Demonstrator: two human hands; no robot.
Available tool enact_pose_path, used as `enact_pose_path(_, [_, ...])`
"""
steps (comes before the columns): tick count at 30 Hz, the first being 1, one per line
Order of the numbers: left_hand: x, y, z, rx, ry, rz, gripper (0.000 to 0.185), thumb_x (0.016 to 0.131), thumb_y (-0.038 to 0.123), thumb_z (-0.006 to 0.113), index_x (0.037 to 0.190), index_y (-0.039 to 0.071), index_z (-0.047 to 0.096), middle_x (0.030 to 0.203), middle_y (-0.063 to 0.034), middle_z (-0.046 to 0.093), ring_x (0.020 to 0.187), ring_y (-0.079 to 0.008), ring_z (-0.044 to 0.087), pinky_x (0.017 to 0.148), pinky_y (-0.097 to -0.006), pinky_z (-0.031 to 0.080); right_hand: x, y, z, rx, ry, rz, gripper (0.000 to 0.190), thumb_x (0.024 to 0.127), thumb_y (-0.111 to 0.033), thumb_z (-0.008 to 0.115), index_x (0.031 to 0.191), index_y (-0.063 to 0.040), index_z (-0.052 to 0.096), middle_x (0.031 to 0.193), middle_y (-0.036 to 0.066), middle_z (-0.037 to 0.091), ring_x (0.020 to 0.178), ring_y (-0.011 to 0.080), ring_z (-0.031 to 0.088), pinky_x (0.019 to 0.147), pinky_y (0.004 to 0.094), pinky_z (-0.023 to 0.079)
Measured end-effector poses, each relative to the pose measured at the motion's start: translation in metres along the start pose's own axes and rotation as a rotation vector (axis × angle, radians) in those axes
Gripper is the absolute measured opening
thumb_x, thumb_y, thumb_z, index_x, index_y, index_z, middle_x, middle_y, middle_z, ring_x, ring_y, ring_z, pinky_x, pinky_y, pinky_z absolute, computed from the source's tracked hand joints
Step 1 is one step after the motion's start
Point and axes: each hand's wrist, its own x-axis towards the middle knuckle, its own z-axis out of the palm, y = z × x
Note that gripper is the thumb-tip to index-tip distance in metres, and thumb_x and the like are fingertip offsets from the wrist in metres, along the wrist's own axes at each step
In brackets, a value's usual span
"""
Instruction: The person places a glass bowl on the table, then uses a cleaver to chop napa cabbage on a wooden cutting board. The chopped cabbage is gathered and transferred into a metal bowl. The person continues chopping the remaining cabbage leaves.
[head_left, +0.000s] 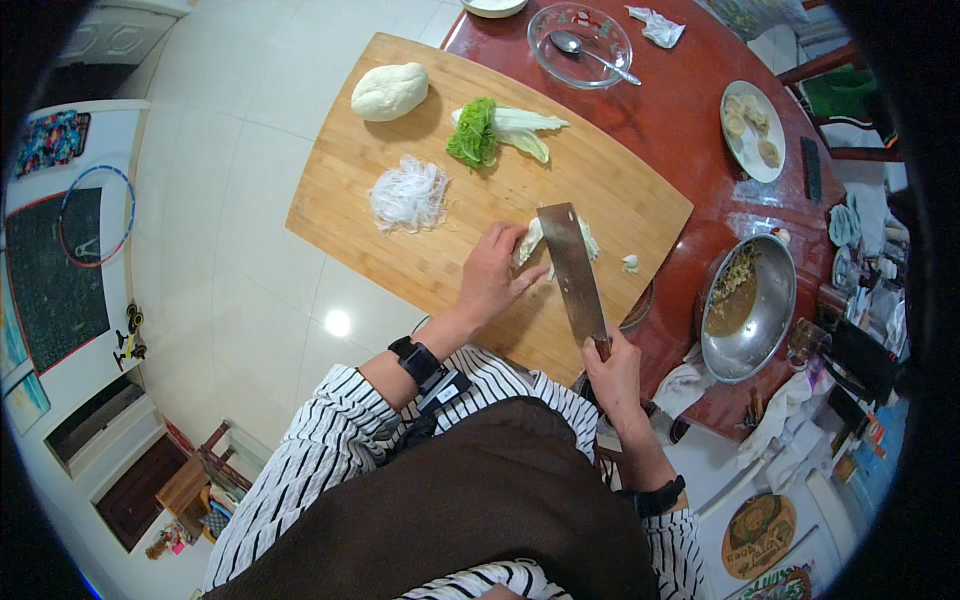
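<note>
My right hand (616, 369) grips the handle of a cleaver (574, 270), whose broad blade lies over cabbage on a wooden cutting board (337, 180). Left of the blade, the fingertips of my left hand (495, 274) touch a pale piece of napa cabbage (531, 241). Cut cabbage shreds (589, 238) lie on the blade's right side, and a small scrap (630, 263) sits near the board's right edge. Farther back on the board are a lump of dough (390, 91), leafy napa cabbage (474, 133) and a heap of thin white noodles (409, 195).
On the red table (675, 97) stand a glass bowl (540, 45) with a spoon (568, 42), a plate of dumplings (752, 131) and a metal bowl (739, 356) of chopped filling in liquid. A white cloth (684, 386) lies at the table's near edge.
</note>
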Motion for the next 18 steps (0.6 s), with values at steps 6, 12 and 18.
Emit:
enact_pose_path(6, [0.012,-0.015,-0.025,0.08,-0.215,0.137,0.047,0.072,-0.005,0.069,0.116,0.007,0.061,0.104,-0.0135,0.058,0.097,-0.0343,0.059,0.082,-0.0391,0.051,-0.007,0.002,-0.006,-0.033,0.048,-0.028,0.016,0.087,-0.013,0.063,0.091,0.002,0.06,0.067,0.023,0.061,0.064,0.036,0.066,0.058,0.0425,0.048])
enact_pose_path(12, [0.027,-0.019,-0.039,0.258,-0.046,0.326,0.044,0.072,-0.002,0.071,0.114,0.011,0.064,0.113,-0.0111,0.061,0.096,-0.0306,0.061,0.081,-0.04,0.051,-0.01,0.001,-0.008,-0.123,0.067,-0.166,0.013,0.086,-0.012,0.064,0.092,-0.001,0.062,0.068,0.022,0.063,0.066,0.0383,0.066,0.059,0.0439,0.049])
enact_pose_path(18, [0.015,-0.011,-0.029,0.28,-0.1,0.347,0.03,0.073,0.005,0.07,0.102,0.008,0.064,0.112,-0.0091,0.062,0.093,-0.0268,0.061,0.075,-0.0368,0.052,-0.014,-0.003,-0.011,-0.138,0.062,-0.105,0.013,0.086,-0.013,0.063,0.092,-0.001,0.061,0.067,0.022,0.062,0.065,0.0392,0.065,0.058,0.0441,0.049])
